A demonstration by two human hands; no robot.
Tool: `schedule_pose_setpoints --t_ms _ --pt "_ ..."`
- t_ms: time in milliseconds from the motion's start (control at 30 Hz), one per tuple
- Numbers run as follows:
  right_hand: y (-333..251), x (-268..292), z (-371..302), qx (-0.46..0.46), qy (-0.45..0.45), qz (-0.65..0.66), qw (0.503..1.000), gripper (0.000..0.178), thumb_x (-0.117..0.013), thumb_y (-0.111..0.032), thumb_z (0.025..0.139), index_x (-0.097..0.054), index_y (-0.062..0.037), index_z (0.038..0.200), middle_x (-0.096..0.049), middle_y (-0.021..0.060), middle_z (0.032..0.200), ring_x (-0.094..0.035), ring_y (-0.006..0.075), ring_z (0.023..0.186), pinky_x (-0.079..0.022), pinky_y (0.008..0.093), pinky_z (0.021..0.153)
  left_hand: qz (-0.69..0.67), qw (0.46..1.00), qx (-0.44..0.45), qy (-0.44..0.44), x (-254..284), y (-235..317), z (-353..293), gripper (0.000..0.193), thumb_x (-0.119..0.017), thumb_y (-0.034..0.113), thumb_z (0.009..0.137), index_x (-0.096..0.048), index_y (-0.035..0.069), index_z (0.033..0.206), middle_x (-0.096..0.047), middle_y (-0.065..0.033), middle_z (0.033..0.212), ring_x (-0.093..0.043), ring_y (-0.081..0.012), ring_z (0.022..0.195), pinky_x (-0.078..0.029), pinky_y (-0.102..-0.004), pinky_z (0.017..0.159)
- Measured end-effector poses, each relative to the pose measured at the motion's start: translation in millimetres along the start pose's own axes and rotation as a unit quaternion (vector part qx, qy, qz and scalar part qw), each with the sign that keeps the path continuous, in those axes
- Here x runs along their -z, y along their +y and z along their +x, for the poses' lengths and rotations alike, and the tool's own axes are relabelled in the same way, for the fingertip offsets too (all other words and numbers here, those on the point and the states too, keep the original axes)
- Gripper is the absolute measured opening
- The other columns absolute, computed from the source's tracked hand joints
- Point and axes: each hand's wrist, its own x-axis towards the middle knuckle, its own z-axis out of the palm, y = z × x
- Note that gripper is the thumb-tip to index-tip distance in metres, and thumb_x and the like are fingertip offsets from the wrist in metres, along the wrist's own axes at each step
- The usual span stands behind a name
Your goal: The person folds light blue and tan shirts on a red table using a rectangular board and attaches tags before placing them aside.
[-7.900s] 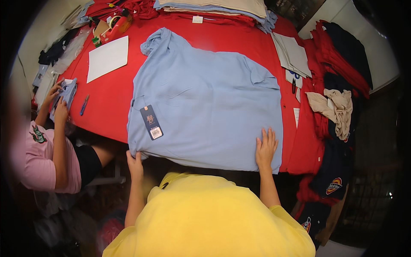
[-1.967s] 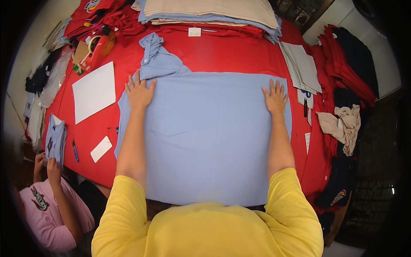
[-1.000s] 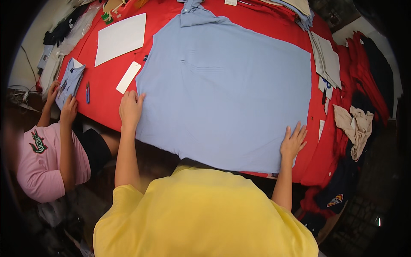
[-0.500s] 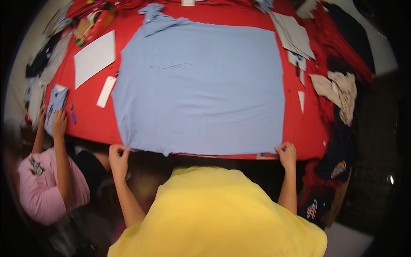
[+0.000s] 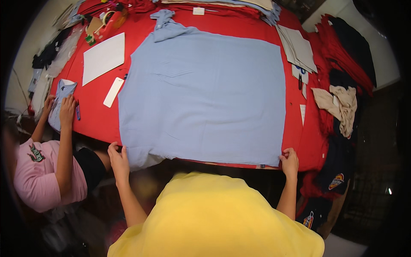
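Head view: the pale blue garment (image 5: 205, 94) lies spread, faintly creased, on a red table (image 5: 96, 118). The left hand (image 5: 120, 163) rests fingers parted at its near-left corner; whether the right hand (image 5: 290, 162) pinches the near-right is unclear. Folded clothes (image 5: 350, 55) stand rightward.

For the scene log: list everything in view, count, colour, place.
table: 1, red-covered, centre
spread shirt: 1, light blue, on table
tag: 1, white, left of spread shirt
paper sheet: 1, white, upper left
tape dispenser: 1, red, above paper sheet
co-worker: 1, pink-topped, left
folded shirt: 1, light blue, by co-worker
small tool: 1, blue, by folded shirt
clothes stack: 1, beige and blue, far edge
small card: 1, white, near clothes stack
paper pile: 1, off-white, upper right
crumpled cloth: 1, beige, right
clothes heap: count unclear, red and navy, right
own top: 1, yellow, bottom centre
left hand: 1, bare, spread shirt's lower left
right hand: 1, bare, spread shirt's lower right
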Motion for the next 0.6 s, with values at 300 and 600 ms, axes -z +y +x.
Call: schedule_pose_setpoints --t_ms 300,600 --pt "-104 -73 79 0.219 0.206 -0.002 0.954 0.043 -0.057 -0.020 0.091 -0.049 -0.0070 0.132 -0.039 0.0178 0.143 -0.033 0.0362 0.134 -0.020 0.0536 0.112 0.073 0.970 -0.228 0.046 -64 70 111 0.044 -0.054 0.022 0.095 -0.048 0.004 0.134 -0.041 -0.0157 0.144 -0.031 -0.0352 0.137 -0.029 -0.0454 0.111" --pt "-102 -61 140 0.131 0.126 -0.035 0.983 0.041 -0.056 -0.025 0.093 -0.053 -0.0065 0.130 -0.043 0.0167 0.141 -0.033 0.0346 0.135 -0.018 0.0544 0.113 0.117 0.974 -0.195 -0.006 -82 73 164 0.047 -0.058 0.023 0.091 -0.051 0.004 0.133 -0.040 -0.0134 0.146 -0.029 -0.0367 0.138 -0.024 -0.0502 0.112"
